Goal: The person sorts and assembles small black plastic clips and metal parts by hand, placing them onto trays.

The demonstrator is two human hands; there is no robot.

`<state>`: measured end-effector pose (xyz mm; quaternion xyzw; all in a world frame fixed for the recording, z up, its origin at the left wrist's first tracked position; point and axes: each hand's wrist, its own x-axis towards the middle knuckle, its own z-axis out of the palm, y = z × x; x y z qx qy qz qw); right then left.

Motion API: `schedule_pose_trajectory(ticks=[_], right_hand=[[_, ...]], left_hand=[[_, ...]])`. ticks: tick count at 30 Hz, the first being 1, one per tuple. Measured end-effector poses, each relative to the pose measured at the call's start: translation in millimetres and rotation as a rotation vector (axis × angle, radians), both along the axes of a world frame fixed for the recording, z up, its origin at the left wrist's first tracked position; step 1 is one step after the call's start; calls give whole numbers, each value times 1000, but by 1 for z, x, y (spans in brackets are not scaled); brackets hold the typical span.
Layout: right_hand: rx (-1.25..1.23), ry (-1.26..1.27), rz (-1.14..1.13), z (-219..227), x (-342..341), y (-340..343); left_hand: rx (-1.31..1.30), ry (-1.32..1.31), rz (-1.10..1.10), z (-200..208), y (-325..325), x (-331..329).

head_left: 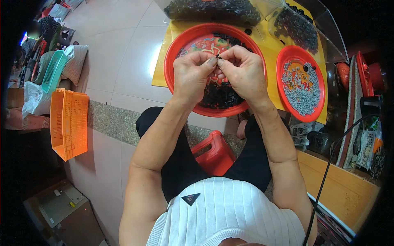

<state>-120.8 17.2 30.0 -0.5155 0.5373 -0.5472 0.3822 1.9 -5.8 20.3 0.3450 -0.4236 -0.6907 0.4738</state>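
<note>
Over a round red tray, my left hand and my right hand meet, thumbs and fingertips pinched together. Between them is a small black part, mostly covered by the fingers; its exact kind cannot be made out. Many black pieces lie heaped in the tray's near side, and more sit along its far right rim. To the right, a smaller red plate holds a spread of small silver screws with a couple of black pieces among them.
Both trays rest on a yellow board. Clear bins of black parts stand at its far side. A red stool is between my legs. Orange crate and teal basket stand left; a black cable runs down the right.
</note>
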Motion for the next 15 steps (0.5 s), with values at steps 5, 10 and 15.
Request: schedule_pose_trajectory(ticks=[5,10,15], right_hand=[[137,-120,53,-2,-6,-2],[69,-227,26,7,-36,-7],[27,-310,-51,6,-55,-11]], left_hand=[[23,-11,-17,-5,-3,3],[-145,-104,64,-2,-1,2],[-675,-647,-106,-13,1,-5]])
